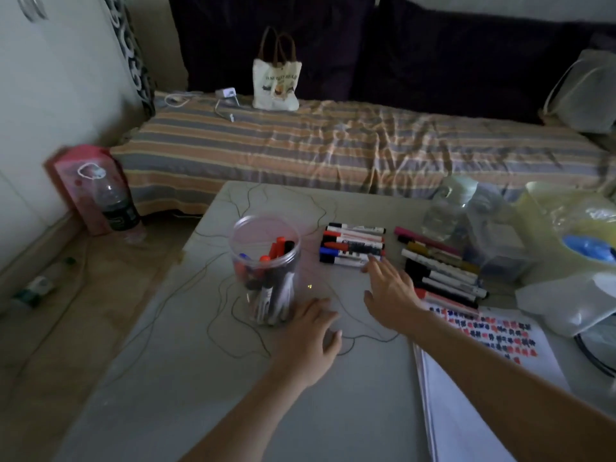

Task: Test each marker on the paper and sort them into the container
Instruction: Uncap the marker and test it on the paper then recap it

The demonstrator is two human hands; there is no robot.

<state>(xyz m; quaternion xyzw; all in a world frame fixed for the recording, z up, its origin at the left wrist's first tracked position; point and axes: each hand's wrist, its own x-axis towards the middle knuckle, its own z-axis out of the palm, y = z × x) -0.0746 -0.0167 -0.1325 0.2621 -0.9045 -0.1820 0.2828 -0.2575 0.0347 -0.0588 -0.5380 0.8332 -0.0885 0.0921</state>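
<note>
right hand point(388, 291) open, fingertips at near end of marker stack point(353, 245) just above it, center frame | markers lie left-right | left hand point(308, 341) open, flat on tabletop point(200, 378) beside jar point(265, 268) | paper point(493, 345) lower right

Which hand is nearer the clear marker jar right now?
Left. The left hand rests on the table beside the jar base; the right hand reaches toward the marker stack.

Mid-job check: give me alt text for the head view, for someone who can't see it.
A person's right hand reaches with open fingers toward a group of markers lying on a grey table, while the left hand rests flat beside a clear jar already holding several markers. More markers lie to the right, above paper covered in red, blue and black test marks.
</note>
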